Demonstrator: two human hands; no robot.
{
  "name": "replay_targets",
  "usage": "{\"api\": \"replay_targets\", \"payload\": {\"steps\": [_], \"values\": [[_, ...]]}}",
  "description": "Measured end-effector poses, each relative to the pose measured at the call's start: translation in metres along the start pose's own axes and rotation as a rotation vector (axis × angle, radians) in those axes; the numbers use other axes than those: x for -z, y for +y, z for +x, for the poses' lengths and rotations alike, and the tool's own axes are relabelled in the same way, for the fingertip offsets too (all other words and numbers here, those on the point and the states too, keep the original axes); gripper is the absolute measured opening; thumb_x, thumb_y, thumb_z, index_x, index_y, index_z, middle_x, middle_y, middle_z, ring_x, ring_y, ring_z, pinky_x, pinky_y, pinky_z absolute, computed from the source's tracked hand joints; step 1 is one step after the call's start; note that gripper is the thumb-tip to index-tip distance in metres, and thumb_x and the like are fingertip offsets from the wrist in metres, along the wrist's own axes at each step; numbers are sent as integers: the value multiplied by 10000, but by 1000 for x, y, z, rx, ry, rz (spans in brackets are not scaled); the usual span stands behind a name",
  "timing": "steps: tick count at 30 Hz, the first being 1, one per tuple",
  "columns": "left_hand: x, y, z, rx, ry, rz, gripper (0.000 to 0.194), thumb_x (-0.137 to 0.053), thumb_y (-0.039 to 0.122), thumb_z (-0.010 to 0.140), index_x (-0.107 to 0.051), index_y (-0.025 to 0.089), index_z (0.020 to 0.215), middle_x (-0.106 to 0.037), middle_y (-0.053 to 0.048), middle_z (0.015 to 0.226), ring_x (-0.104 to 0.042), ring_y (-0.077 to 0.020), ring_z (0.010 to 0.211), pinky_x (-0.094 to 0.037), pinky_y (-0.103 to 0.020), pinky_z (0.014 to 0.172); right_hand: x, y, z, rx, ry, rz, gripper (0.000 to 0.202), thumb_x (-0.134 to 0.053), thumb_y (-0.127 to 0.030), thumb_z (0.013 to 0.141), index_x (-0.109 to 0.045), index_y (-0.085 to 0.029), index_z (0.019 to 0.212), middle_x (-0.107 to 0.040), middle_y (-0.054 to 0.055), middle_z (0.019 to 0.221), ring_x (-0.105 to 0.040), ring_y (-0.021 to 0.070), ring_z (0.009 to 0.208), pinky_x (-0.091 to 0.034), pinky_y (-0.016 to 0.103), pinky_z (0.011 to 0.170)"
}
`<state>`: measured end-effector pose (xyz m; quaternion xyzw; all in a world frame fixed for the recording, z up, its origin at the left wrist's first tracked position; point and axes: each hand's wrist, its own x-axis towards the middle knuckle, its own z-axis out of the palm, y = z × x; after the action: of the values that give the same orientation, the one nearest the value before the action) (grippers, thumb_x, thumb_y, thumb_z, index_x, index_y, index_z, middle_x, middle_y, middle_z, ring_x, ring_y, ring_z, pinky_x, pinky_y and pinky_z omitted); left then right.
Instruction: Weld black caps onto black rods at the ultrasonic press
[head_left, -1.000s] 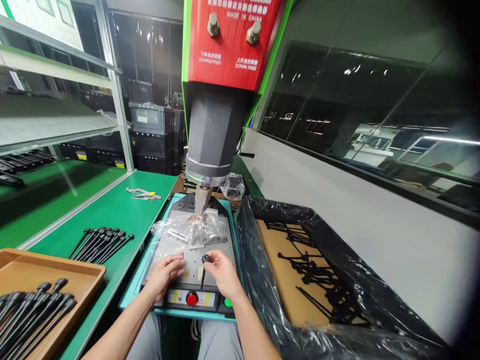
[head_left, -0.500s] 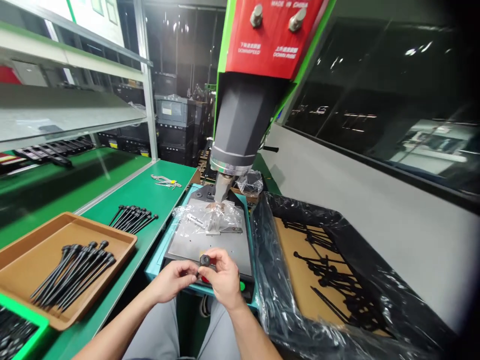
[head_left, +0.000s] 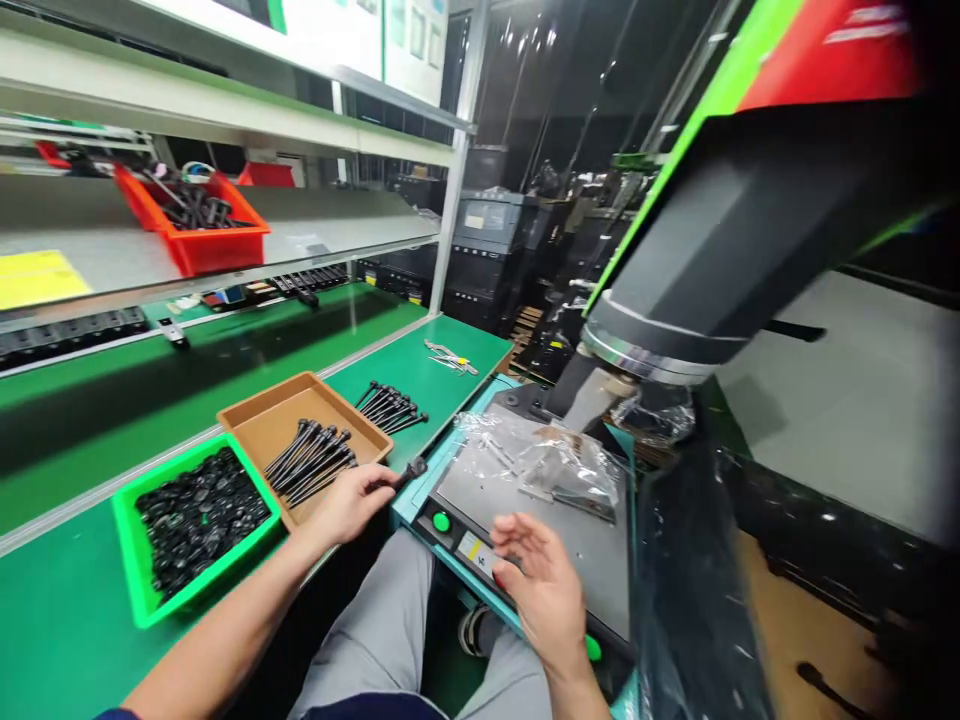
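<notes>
Presently, left hand (head_left: 352,503) pinches black rod (head_left: 405,473) at brown tray (head_left: 255,425) corner on bench (head_left: 67,600); right hand (head_left: 544,585) spread, empty; best laid parallel among tray's rods (head_left: 311,460).

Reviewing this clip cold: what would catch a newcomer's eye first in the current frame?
The big dark press head with its green and red housing looms at upper right over a grey plate draped with crinkled clear plastic. At left, a bright green bin of small black parts sits beside a brown tray of black rods. The left hand grips a black rod by the tray, while the right hand hovers open over the control panel.
</notes>
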<state>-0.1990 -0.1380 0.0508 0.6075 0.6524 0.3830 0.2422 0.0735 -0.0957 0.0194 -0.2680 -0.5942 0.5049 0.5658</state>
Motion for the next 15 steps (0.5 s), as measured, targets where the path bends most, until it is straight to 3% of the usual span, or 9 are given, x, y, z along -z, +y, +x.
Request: {"api": "replay_targets", "payload": {"steps": [4, 7, 10, 15], "values": [[68, -46, -4, 291, 140, 588, 265, -468, 273, 843, -671, 209, 1001, -688, -77, 1049, -622, -240, 965, -451, -306, 838, 12, 10, -12, -82, -32, 47, 444, -767, -322, 744, -596, -268, 1151, -679, 90, 921, -655, 200, 743, -565, 319, 647], [99, -75, -3, 446, 170, 725, 257, -468, 203, 807, -686, 159, 937, -697, -159, 994, -636, -305, 950, -467, -376, 807, 14, 14, -16, -127, -23, 56, 439, -774, -334, 732, -607, -259, 1131, -682, 97, 876, -658, 210, 704, -572, 329, 622], [108, -93, 2, 535, 149, 789, 246, -469, 157, 780, -698, 126, 862, -705, -208, 945, -658, -321, 903, -485, -389, 769, 13, 15, -16, -150, -69, 49, 455, -778, -351, 721, -604, -261, 1132, -681, 105, 882, -657, 221, 698, -576, 353, 627], [101, -107, 14, 592, 111, 825, 260, -464, 131, 778, -705, 106, 874, -706, -232, 950, -666, -317, 900, -492, -375, 759, 31, 5, -21, -230, -103, -28, 529, -797, -400, 674, -598, -279, 1149, -686, 126, 922, -672, 277, 755, -574, 451, 702]]}}
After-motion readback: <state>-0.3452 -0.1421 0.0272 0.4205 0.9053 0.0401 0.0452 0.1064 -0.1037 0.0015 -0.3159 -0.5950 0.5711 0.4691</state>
